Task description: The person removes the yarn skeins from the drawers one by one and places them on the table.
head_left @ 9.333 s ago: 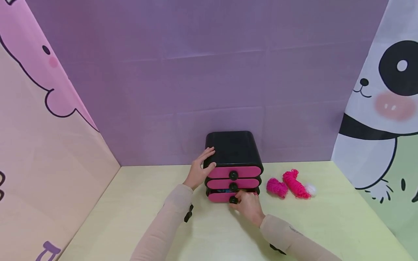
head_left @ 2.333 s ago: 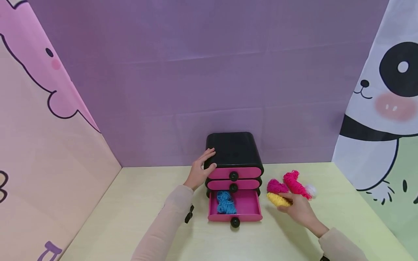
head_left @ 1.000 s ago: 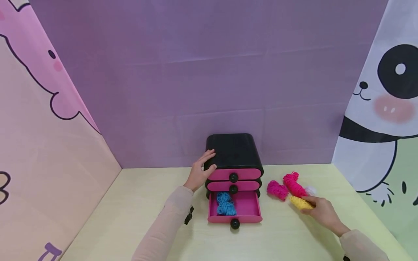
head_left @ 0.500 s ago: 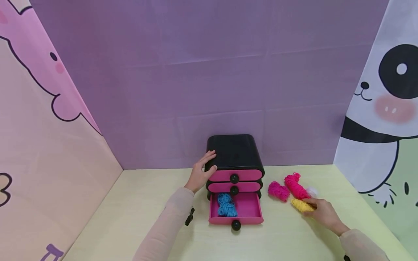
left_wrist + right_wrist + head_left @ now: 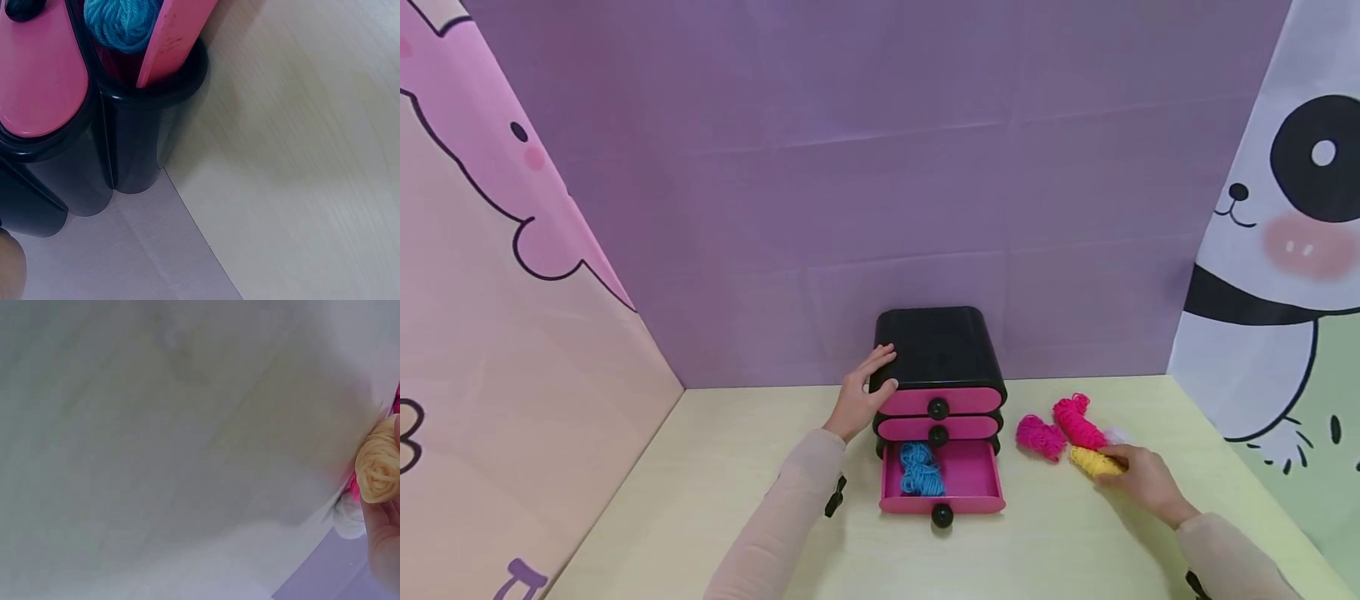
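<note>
A small black drawer box (image 5: 936,346) with pink fronts stands against the back wall. My left hand (image 5: 857,396) rests on its upper left edge, fingers extended over the top and thumb at the front corner. Its bottom drawer (image 5: 973,504) is pulled out, with a blue yarn bundle (image 5: 921,468) in its left half. To the right, my right hand (image 5: 1144,483) holds a yellow yarn bundle (image 5: 1092,461) between thumb and fingers, low over the table. In the right wrist view the yellow bundle's wound end (image 5: 378,472) shows beside the fingers.
Behind the yellow yarn lie a magenta yarn bundle (image 5: 1041,437), a hot pink one (image 5: 1077,422) and a white one (image 5: 1117,436), partly hidden. The two upper drawers (image 5: 906,428) are closed. A purple backdrop (image 5: 820,208) rises behind the table (image 5: 737,483).
The right hand has left the bottom drawer's knob and the drawer has come out, showing blue yarn. Yellow yarn, now in the right hand, has moved right beside the other bundles. Left hand stays put.
</note>
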